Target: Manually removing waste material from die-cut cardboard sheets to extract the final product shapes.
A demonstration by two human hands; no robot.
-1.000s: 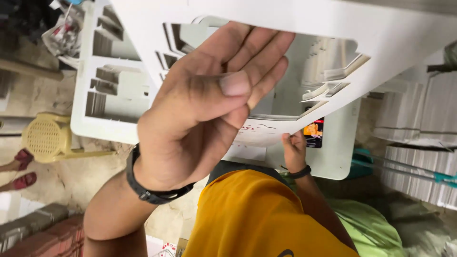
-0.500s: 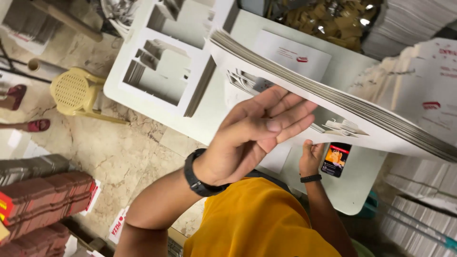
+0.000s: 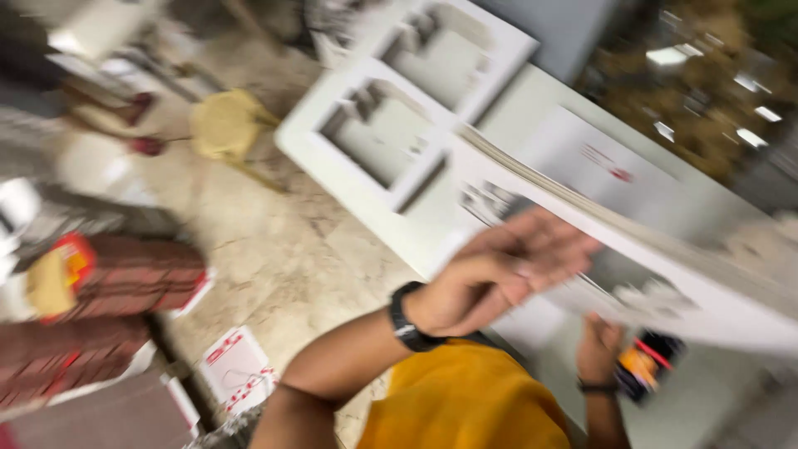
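— Left hand first: how does it sit?

— Fingers stretched out and spread, palm pressed flat against the underside of a thick stack of white die-cut sheets. It grips nothing; it props the stack from below. A black wristband circles that wrist.

— And the right hand?

— Lower, under the near edge of the same stack, fingers pointing up towards the sheets. The view is badly smeared, so I cannot tell whether it pinches the edge or only touches it. A dark band sits on that wrist too. Just beside it lies a small dark packet with orange and red.

— Where does the stack lie?

— Tilted, its layered edge running from the middle of the view down to the right, above a long white table. Another printed white sheet lies on the table behind it.

— What else is on that table?

— At the far-left end, white board frames with square cut-out windows, two of them side by side.

— And around?

— Beneath the hands, the person's yellow shirt. On the stone floor, well apart to the left, a yellow plastic stool, and nearer, dark reddish-brown bundles with a white printed card next to them.
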